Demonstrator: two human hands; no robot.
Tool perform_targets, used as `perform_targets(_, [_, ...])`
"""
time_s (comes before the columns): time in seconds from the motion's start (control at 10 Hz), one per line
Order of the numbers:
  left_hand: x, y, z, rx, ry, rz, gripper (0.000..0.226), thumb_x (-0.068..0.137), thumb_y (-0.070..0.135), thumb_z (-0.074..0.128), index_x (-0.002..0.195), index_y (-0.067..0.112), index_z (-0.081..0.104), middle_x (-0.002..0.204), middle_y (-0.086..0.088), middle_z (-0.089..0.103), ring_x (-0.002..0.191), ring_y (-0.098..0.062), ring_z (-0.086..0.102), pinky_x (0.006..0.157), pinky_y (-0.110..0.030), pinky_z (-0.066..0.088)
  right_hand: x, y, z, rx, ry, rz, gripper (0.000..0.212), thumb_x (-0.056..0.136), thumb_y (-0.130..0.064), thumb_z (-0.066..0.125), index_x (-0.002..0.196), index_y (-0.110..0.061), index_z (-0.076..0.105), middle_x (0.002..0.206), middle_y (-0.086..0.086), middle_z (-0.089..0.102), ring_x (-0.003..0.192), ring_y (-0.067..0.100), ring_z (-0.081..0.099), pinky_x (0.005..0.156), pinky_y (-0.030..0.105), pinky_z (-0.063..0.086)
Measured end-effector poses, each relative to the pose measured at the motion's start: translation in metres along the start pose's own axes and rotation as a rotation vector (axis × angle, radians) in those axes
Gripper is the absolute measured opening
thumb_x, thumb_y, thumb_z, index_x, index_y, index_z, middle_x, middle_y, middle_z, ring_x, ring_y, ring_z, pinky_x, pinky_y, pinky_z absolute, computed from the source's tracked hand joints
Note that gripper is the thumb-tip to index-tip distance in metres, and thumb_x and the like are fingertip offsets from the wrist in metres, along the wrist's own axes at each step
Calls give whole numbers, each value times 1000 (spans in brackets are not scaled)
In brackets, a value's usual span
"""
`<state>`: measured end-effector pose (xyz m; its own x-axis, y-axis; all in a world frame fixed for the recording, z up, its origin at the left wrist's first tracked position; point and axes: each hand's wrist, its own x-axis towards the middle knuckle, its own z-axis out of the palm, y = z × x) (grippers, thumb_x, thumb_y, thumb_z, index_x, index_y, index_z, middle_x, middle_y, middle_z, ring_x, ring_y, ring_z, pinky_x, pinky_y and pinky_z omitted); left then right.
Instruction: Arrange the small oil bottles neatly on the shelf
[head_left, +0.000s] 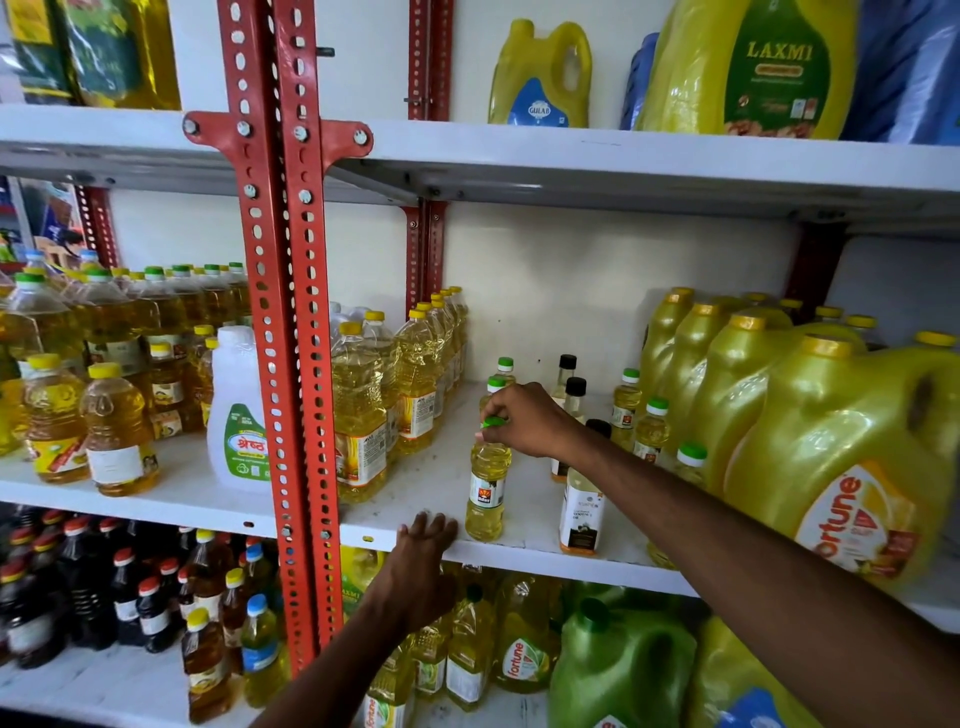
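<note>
A small yellow oil bottle with a green cap (487, 486) stands upright near the front of the white middle shelf (415, 483). My right hand (524, 421) grips its cap from above. Behind it stand two more green-capped small bottles (500, 371). To the right are black-capped small bottles (574, 395), a white-labelled bottle (582, 512) partly behind my forearm, and other green-capped bottles (652, 428). My left hand (423, 558) rests flat on the shelf's front edge, holding nothing.
Tall yellow-capped oil bottles (363, 410) stand left of the small ones. Large yellow Fortune jugs (831, 457) crowd the right side. A red perforated upright (291, 338) divides the shelving. Bare shelf surface lies between the tall bottles and the small ones.
</note>
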<state>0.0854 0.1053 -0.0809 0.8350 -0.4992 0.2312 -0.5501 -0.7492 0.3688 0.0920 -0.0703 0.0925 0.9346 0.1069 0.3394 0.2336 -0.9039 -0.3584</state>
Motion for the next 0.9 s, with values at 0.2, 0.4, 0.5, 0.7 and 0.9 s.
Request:
perform_targets(0.2, [1,1,-2,7,-16,-2,83,85,42,64,150,16,19,162,-5,16,151,-25,0,124,-50,6,0,-2,1,-1,-14,7,34,73,-29,78,99,-7,73,108,10,73,100,20,65,78,21,40])
perform_targets(0.4, [-1,3,-3,15,-17,-7,83,86,41,64,150,16,17,162,-6,15,150,-25,0,124,-49,6,0,-3,-1,-23,-43,9,36,75,-27,76,104,-6,71,112,11,72,104,21,64,79,20,38])
perform_targets(0.5, [-1,5,-4,5,-14,-7,84,85,41,64,151,16,18,162,-6,14,150,-25,0,124,-49,5,1,-3,-2,-32,-67,6,36,76,-26,76,106,-6,71,114,12,71,106,22,64,81,20,39])
perform_targets(0.7, [-2,6,-4,1,-15,-14,84,85,40,65,151,16,18,162,-5,14,150,-25,0,124,-49,7,1,-5,-1,-45,-60,-4,35,77,-24,75,106,-5,70,113,14,70,106,25,63,80,22,40])
perform_targets(0.9, [-4,9,-11,31,-26,-36,82,87,35,63,151,17,15,162,-6,13,150,-26,0,123,-49,10,-10,-11,-4,-71,-73,-3,56,76,-33,75,123,-8,59,127,14,63,116,28,57,94,33,47])
